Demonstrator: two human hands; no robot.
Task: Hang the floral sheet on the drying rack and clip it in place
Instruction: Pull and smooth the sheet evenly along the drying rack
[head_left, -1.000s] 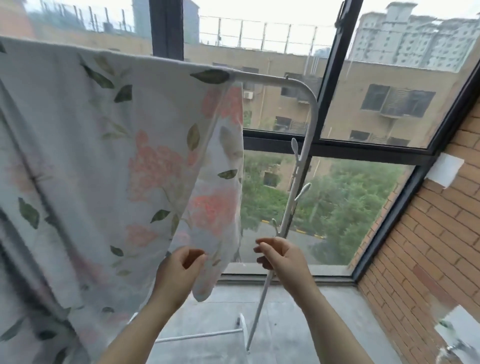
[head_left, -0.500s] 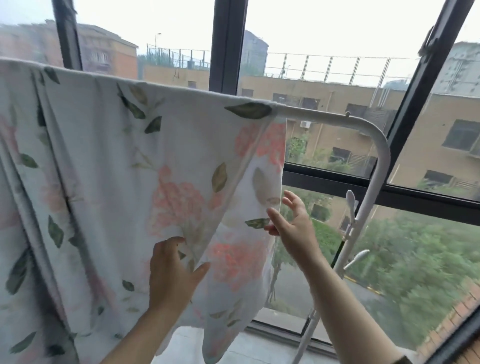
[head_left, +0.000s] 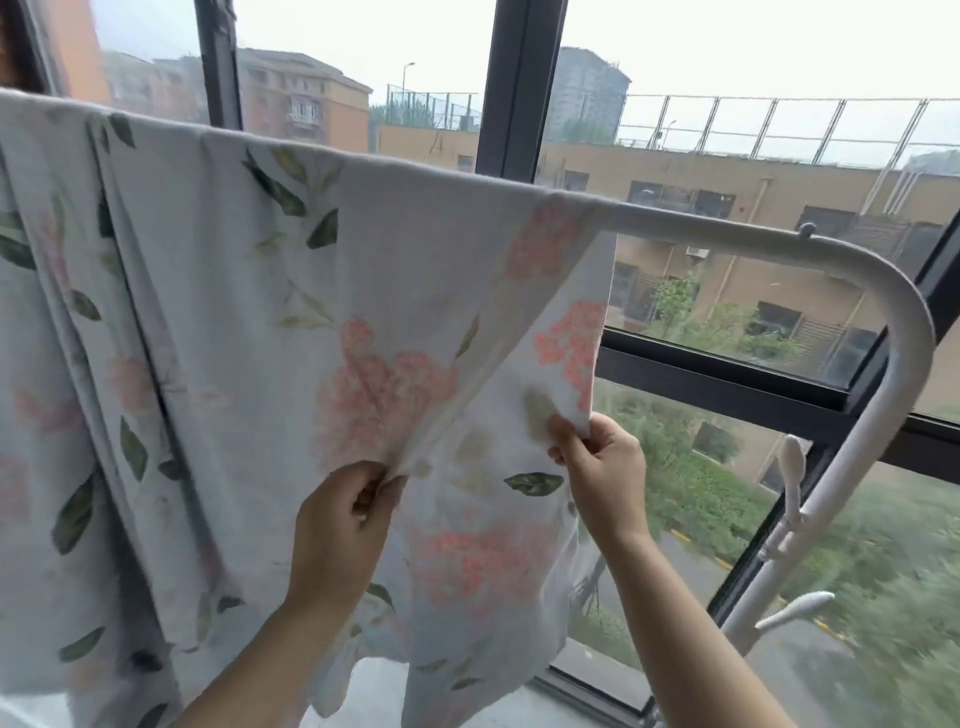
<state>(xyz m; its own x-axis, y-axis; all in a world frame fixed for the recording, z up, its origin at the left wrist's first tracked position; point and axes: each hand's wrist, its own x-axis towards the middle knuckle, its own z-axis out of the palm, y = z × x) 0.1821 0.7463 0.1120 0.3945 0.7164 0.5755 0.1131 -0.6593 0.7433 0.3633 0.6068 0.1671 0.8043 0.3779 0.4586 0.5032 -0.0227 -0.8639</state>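
text: none legible | labels: none (buildings outside too blurred)

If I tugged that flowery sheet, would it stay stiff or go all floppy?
Probably floppy: the floral sheet hangs in soft folds over the rack bar and creases where the left hand and right hand pinch it. It looks thin, so likely light. No clip shows, so a tug might slide it off.
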